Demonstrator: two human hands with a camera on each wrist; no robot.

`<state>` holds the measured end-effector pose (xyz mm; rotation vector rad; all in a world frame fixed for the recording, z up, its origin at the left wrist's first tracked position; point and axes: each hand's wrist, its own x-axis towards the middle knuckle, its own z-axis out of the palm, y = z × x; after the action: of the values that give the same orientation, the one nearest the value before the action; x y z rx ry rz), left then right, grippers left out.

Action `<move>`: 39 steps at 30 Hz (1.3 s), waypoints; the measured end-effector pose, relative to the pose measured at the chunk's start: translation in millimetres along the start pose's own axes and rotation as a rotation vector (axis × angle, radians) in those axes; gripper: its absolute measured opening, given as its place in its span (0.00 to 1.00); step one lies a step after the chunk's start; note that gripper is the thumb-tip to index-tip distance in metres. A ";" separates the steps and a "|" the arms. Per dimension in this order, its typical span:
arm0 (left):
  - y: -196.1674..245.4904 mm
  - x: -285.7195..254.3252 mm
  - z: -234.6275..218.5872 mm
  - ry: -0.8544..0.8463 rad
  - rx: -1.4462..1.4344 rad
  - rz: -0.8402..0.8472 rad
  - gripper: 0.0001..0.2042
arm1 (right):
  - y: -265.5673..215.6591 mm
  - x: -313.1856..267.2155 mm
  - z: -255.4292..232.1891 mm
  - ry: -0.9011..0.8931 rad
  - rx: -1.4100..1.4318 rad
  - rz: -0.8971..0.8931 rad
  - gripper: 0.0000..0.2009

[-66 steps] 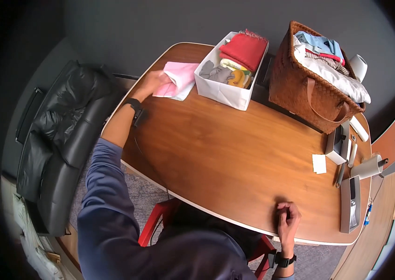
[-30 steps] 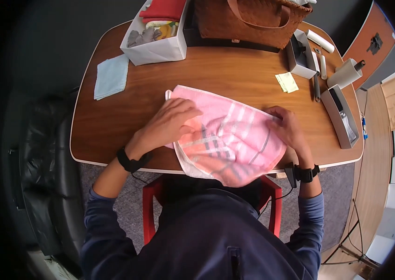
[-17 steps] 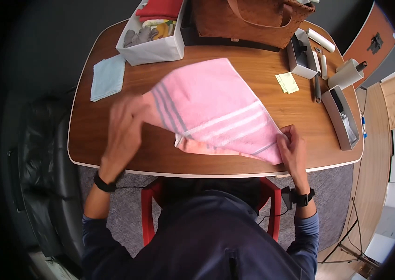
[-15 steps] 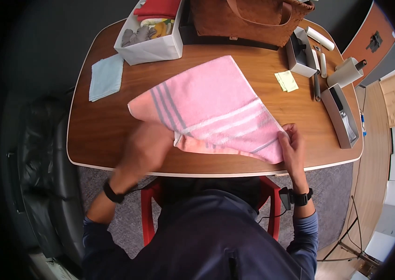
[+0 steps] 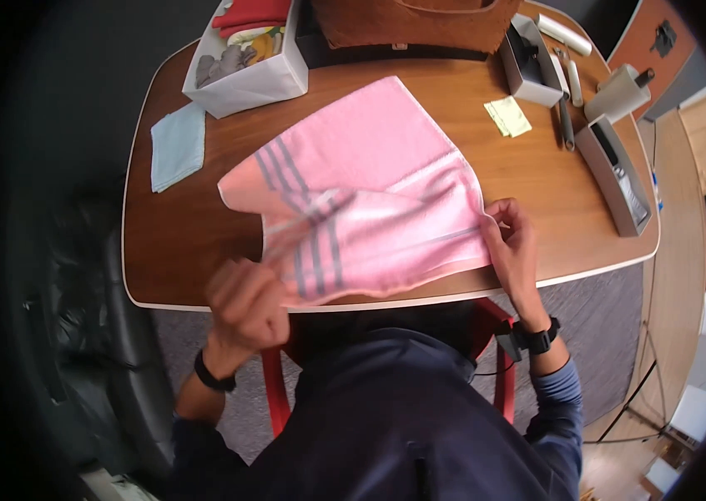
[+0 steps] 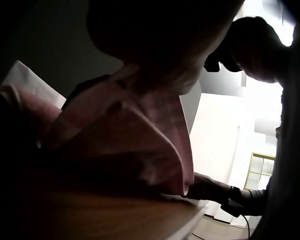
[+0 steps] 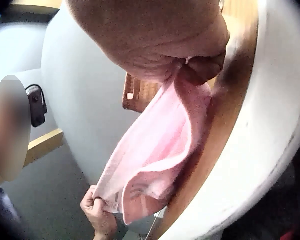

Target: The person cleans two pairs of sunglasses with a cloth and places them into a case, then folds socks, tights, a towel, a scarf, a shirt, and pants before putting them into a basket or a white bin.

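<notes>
A pink towel (image 5: 378, 179) with grey and white stripes lies partly spread over the middle of the table, its near layer lifted and rippled. My left hand (image 5: 246, 305), blurred at the table's front edge, grips its near left corner; the right wrist view shows this left hand (image 7: 97, 212) pinching the cloth. At the towel's right end, my right hand (image 5: 516, 250) pinches the edge between thumb and fingers. The left wrist view is dark, with the towel (image 6: 125, 135) hanging from the hand above the wooden table (image 6: 105, 215).
A folded light blue cloth (image 5: 178, 146) lies at the left. Behind stand a white box (image 5: 261, 88) of folded cloths and a brown woven basket (image 5: 420, 29). On the right are yellow paper notes (image 5: 507, 117), a grey tray (image 5: 616, 179), an open box (image 5: 528, 71) and a white cylinder (image 5: 620, 93).
The pink towel has come from beside the white box to the middle and been unfolded. My left hand has let go of its left tip and pulled the near layer toward me.
</notes>
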<state>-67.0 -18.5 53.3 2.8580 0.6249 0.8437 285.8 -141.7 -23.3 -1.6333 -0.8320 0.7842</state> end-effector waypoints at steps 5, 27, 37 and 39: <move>14.4 -7.2 -6.6 -0.640 -0.414 -0.125 0.26 | 5.6 5.0 -1.6 -0.182 0.455 0.268 0.06; -115.3 73.3 40.9 0.173 -1.261 -0.896 0.12 | 8.9 12.3 -62.2 -0.074 0.093 0.108 0.10; -227.4 23.8 -66.5 0.454 -0.982 -0.886 0.07 | 36.2 39.9 -166.5 -0.030 0.251 0.101 0.11; -241.3 6.1 -91.3 0.502 -1.008 -0.816 0.07 | -2.5 33.6 -165.0 0.044 0.490 0.127 0.10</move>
<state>-197.8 201.8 84.0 1.3287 0.9378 1.2091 441.2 -198.1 8.3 -1.2652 -0.4581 0.9512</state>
